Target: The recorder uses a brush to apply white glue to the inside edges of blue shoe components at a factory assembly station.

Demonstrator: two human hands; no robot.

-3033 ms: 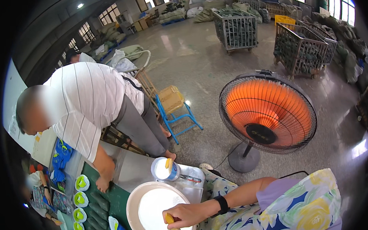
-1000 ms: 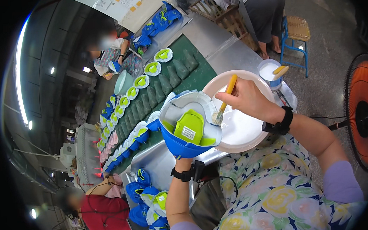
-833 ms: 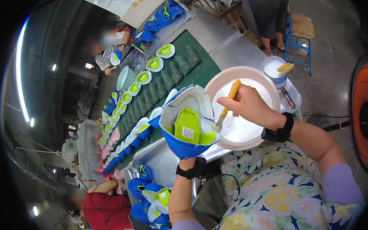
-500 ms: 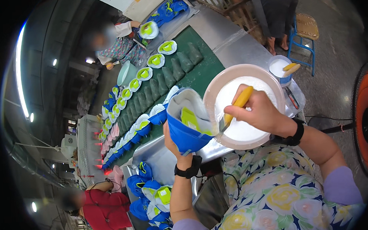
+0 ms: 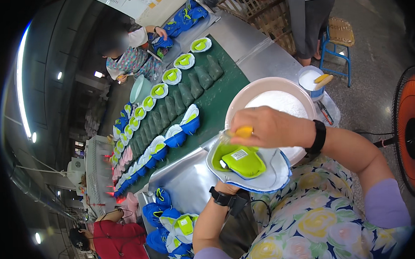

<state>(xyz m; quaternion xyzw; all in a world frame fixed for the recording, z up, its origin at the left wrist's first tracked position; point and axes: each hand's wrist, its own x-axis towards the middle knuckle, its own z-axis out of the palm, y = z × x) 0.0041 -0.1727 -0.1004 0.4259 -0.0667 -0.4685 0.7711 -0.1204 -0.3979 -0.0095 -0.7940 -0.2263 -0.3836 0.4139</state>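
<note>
Pinched the yellow-handled brush [image 5: 243, 132] in the right hand [image 5: 267, 127], over the far-left edge of the white-lined blue fabric shoe upper [image 5: 273, 171] with lime-green inner padding. Supported that upper from below, open side up, with the left hand [image 5: 227, 188], just in front of the round pale-pink plastic basin [image 5: 234, 100] of white liquid [image 5: 276, 102]. Could not tell the left hand's exact grip, mostly hidden underneath. Had similar uppers [image 5: 172, 77] in rows along the flat green worktop [image 5: 215, 92], and a heap of others [image 5: 155, 215] beside the left forearm [image 5: 211, 225].

Short lilac sleeves [image 5: 384, 204]; floral garment [image 5: 313, 213], yellow, navy, white; black bands [image 5: 318, 136], both wrists.
</note>
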